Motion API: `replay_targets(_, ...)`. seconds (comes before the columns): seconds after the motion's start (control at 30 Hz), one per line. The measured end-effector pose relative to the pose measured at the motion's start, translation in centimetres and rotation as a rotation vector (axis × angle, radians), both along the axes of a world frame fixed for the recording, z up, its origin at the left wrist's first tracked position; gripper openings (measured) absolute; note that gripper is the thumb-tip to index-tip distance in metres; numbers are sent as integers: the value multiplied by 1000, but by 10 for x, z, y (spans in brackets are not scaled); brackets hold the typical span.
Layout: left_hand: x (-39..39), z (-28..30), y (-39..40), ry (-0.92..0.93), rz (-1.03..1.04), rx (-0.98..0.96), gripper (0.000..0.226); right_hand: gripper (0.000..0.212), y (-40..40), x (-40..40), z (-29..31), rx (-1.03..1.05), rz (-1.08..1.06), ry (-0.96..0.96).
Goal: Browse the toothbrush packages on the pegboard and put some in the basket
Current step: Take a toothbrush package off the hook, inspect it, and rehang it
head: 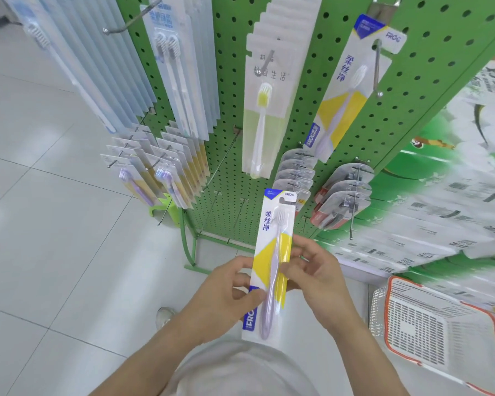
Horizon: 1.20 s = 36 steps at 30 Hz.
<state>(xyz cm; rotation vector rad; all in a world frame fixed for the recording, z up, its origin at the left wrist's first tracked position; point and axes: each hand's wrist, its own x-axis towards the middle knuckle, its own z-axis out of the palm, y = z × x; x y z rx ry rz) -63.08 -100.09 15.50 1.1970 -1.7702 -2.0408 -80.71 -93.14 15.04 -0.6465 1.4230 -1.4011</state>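
Note:
A white, yellow and blue toothbrush package (pixel 272 252) with a pale purple brush stands upright in front of me. My left hand (pixel 235 290) grips its lower left edge, thumb on the front. My right hand (pixel 312 267) pinches its right edge from the other side. A matching package (pixel 352 87) hangs on a hook at the upper right of the green pegboard (pixel 229 81). A package with a yellow brush (pixel 265 110) hangs in the middle. The white basket with an orange rim (pixel 440 327) sits on the floor at the lower right.
More toothbrush packages (pixel 180 81) hang in rows on the left of the pegboard, with smaller blister packs (pixel 343 201) low on the right. Stacked green and white cartons (pixel 446 195) stand to the right. Bare hooks (pixel 220 164) stick out. Pale floor tiles (pixel 55 224) spread left.

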Motion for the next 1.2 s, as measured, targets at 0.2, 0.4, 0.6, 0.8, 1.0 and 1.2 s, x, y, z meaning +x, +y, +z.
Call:
replay_targets(0.2, 2, -4, 1, 12, -106, -88, 35, 31, -5, -8, 7, 79, -113, 119)
replay_targets(0.4, 6, -6, 0, -75, -120, -176, 38, 17, -7, -13, 8, 89, -89, 193)
replay_targets(0.6, 3, 0, 9, -224, 46, -483, 55, 16, -9, -5, 9, 74, -118, 214)
replay_targets(0.8, -18, 21, 14, -169, -71, -779, 69, 18, -11, 20, 18, 4, -96, 138)
replay_targets(1.0, -18, 33, 2, -98, 172, -715, 41, 21, -11, 17, 22, -123, -40, 53)
replay_targets(1.2, -13, 30, 1, 181, 329, -122, 31, 38, -12, 14, 7, -95, -205, 250)
